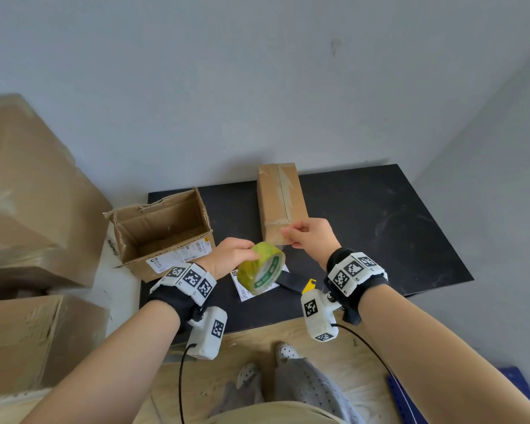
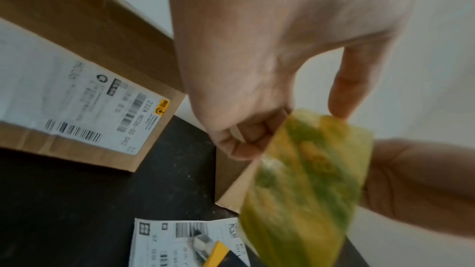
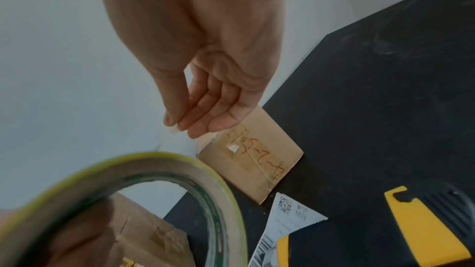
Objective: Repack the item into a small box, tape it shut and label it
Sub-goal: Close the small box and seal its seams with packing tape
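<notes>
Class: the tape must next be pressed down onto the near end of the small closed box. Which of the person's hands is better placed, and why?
The right hand: it pinches the clear tape end right at the small box. The left hand is busy gripping the tape roll.

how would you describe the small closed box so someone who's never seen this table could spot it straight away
On the black table, look to the back edge by the wall: the small closed box stands there, right of the open box. Unlike its open neighbour, it is narrow, taped along its top seam, and has red handwriting on the near end.
</notes>
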{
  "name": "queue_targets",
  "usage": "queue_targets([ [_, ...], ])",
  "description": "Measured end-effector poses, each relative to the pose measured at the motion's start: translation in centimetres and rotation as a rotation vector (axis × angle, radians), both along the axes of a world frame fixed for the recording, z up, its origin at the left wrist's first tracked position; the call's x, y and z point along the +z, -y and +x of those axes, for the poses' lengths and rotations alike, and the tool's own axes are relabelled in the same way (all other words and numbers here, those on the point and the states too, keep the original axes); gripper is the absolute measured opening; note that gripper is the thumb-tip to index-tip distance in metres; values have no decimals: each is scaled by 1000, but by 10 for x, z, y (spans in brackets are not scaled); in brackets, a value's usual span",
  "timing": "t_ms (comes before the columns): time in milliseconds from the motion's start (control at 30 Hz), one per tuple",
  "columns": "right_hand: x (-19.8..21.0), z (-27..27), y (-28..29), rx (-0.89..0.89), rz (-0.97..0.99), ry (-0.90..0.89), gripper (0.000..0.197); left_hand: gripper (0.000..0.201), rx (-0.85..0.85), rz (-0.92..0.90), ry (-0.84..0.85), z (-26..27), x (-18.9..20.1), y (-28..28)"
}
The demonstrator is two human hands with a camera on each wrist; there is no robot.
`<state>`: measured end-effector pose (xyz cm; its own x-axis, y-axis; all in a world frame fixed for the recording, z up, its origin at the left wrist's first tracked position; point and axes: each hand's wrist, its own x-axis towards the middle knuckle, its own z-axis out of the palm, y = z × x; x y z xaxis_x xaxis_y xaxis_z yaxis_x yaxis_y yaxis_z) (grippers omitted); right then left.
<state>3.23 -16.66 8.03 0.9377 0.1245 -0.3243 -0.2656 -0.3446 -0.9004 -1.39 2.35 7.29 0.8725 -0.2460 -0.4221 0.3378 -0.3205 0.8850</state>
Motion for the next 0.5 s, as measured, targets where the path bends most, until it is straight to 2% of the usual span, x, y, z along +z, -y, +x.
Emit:
queue_targets([
  [67,3,3,6,-15,33,-7,15,39,41,-88,-40,-1,0,-3],
  [133,5,7,11,-22,41,-4,17,30,72,-61,-30,1,-3,-5],
  [267,7,14,24,-51,44,19,17,32,72,371,132,14,-3,-4],
  [433,1,21,39,-120,56,-2,17,50,107,631,153,32,-1,7],
  [500,-2,23,46,-148,58,-13,15,54,116,636,154,38,2,12],
])
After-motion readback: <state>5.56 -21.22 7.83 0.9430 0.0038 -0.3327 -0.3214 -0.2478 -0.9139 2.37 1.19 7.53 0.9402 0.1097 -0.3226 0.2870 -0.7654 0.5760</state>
